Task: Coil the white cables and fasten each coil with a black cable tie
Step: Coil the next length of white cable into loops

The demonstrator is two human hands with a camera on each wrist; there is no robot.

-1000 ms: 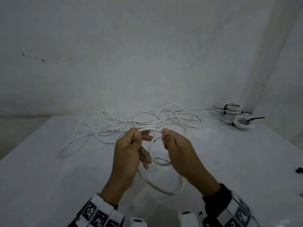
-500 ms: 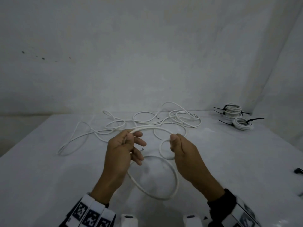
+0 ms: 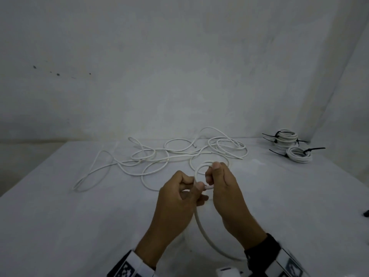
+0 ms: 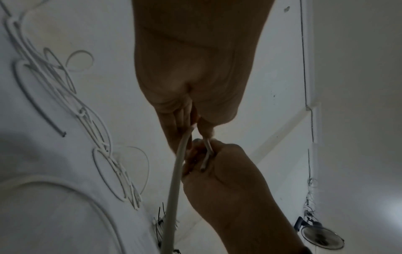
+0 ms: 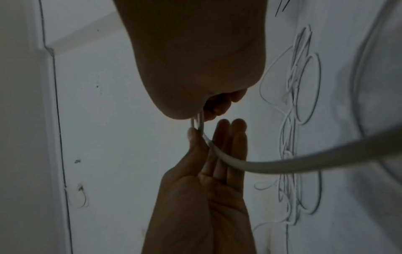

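Observation:
Both hands meet above the middle of the white table. My right hand grips a small loop of the white cable between thumb and fingers. My left hand pinches the same cable at the loop's bottom, thumb against forefinger. From there the cable drops in a large arc toward my wrists. The left wrist view shows the cable's cut end lying in the right hand. In the right wrist view the left hand pinches the cable with its other fingers straight.
Loose white cables sprawl over the far half of the table. Finished coils with black ties sit at the far right corner by the wall. A small black object lies at the right edge.
The hands, apart half a second ago, have come together. The left hand has moved right to the loop held by the right hand, and the loop now stands up between them.

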